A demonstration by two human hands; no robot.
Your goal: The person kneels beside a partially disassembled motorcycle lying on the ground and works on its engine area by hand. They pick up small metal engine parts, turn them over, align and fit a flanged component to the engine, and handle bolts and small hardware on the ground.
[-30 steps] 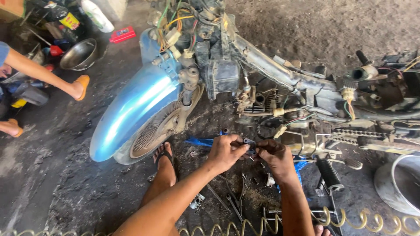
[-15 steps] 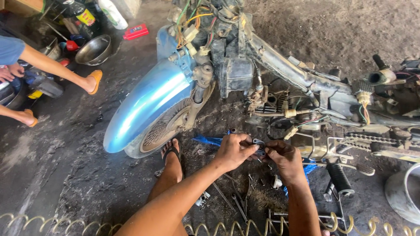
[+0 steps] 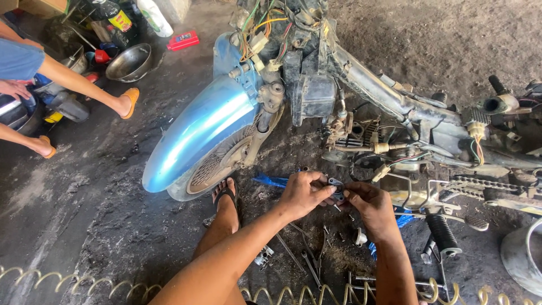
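Observation:
My left hand (image 3: 304, 194) and my right hand (image 3: 368, 207) meet over a small grey metal part (image 3: 337, 190), and both pinch it between fingertips. They hover just below the engine (image 3: 353, 135) of a stripped motorbike with a blue front mudguard (image 3: 197, 133). Under my hands, loose wrenches and bolts (image 3: 307, 257) lie on the dirty floor. My foot in a black sandal (image 3: 226, 197) rests beside the front wheel (image 3: 209, 166).
Another person's legs in orange sandals (image 3: 84, 90) sit at the left, near a steel bowl (image 3: 129, 62), bottles and a red box (image 3: 183, 40). A footpeg (image 3: 443, 234) and chain (image 3: 488, 185) stick out at the right. A metal basin (image 3: 522, 257) stands at the far right.
The view has shifted so the bike and hands sit further right and lower. My hands stay together on the small part, fingers turning slightly.

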